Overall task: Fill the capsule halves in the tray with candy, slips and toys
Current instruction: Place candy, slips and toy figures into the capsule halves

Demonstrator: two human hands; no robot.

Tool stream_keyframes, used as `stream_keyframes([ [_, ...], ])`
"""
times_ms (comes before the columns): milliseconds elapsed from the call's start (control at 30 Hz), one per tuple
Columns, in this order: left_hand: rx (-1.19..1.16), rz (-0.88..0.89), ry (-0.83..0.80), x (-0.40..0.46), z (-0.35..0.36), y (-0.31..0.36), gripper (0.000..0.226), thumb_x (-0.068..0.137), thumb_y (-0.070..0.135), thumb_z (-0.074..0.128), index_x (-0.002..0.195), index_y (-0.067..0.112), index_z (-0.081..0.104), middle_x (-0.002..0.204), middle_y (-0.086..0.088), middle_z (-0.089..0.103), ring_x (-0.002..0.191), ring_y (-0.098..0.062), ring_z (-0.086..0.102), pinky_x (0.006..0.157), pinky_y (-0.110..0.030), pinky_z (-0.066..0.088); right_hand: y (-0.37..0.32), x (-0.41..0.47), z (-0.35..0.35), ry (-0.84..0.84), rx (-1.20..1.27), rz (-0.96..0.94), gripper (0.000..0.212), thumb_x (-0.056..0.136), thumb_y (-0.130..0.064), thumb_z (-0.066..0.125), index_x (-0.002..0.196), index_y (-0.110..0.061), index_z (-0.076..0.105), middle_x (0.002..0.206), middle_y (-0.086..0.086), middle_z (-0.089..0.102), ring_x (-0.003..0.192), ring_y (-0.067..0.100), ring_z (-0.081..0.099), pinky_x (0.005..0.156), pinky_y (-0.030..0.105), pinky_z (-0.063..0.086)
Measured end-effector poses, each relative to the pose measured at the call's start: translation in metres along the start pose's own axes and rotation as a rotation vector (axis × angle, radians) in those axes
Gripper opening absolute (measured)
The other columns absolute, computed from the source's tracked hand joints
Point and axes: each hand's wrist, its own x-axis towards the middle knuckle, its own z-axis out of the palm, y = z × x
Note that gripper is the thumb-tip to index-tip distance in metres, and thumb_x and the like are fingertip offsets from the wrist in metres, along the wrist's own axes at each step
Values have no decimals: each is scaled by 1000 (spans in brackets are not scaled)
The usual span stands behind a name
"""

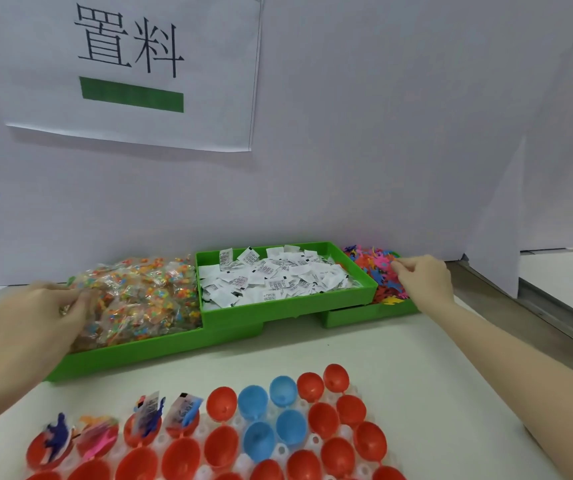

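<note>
Capsule halves (221, 404), red and blue open cups, stand mouth-up in a white tray (280, 448) at 6 o'clock on the table (399, 344); the four red halves at 7 o'clock already hold toy figures, and two of these also show printed slips, while the rest show bare interiors. At 9 o'clock the left hand (32, 327) reaches into the left green bin (132, 355), its grip curled onto the clear candy packets (139, 299) heaped there; whether a packet is actually pinched cannot be told. At the centre, toward 12 o'clock, the middle green bin (288, 311) sits raised, its corners overlapping the bins on either side, and holds folded white paper slips (274, 277) with printed code marks. At 2 o'clock the right green bin (364, 317) holds small multicoloured flat toys (371, 261); the right hand (423, 278) rests over them, its grip closed in a pinch at the heap's far edge. A paper sign (132, 64) hangs on the white partition at 11 o'clock.
</note>
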Motion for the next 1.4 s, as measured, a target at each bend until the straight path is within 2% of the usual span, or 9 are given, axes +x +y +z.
stream_keyframes([
  [200,-337,-118,35,-28,-51,75,25,69,54,47,67,34,63,59,-6,66,57,-30,62,64,-45,54,-7,0,-4,-19,149,58,25,77,-17,70,98,-5,70,96,14,70,96,30,61,79,28,41],
  [400,-415,-157,43,-40,-71,103,6,78,14,71,73,10,71,64,-6,64,69,-26,58,69,-32,42,-15,-2,-11,-26,198,39,17,76,-15,75,85,-3,68,84,16,68,81,27,61,71,28,40],
  [600,-468,-188,66,-37,-67,104,14,84,18,66,85,5,70,78,-12,68,77,-28,62,75,-37,47,-50,-7,-18,-105,265,-38,28,92,-7,48,120,-9,51,101,17,63,90,31,57,77,33,41],
  [767,-457,-263,39,-37,-60,105,9,95,19,48,91,14,54,94,-10,63,90,-31,58,81,-43,48,-95,-20,-14,-313,151,-272,34,89,4,33,110,-6,59,116,15,59,85,25,55,71,31,39],
  [867,-476,-295,15,-40,-59,106,9,97,20,42,95,14,49,96,-9,60,91,-31,57,79,-41,47,-104,-23,-11,-465,58,-283,23,94,-20,42,108,-10,57,115,14,59,91,26,54,74,32,37],
  [967,-437,-294,-11,-44,-61,107,13,97,25,43,94,13,48,92,-7,57,87,-27,53,72,-35,41,-107,-29,-8,-577,2,-290,47,81,-48,63,113,-15,59,113,5,55,100,23,50,77,31,35],
  [1133,-433,-218,10,-49,-67,112,25,91,25,55,70,13,56,72,-2,57,72,-21,52,70,-32,38,-120,-40,2,-520,-13,-384,38,72,-46,73,98,-18,69,125,4,57,105,22,53,82,32,41],
  [1267,-472,-192,23,-54,-68,111,18,88,27,60,84,10,65,77,-3,62,75,-22,58,70,-30,40,-124,-46,8,-460,-1,-392,12,75,-33,73,76,-22,68,93,-2,53,76,12,48,63,26,36],
  [1400,-494,-184,24,-56,-69,111,21,87,27,61,88,7,68,78,-5,64,76,-25,61,68,-28,38,-124,-49,10,-333,-69,-433,19,82,-33,65,90,-17,69,85,-3,57,78,16,51,67,25,34],
])
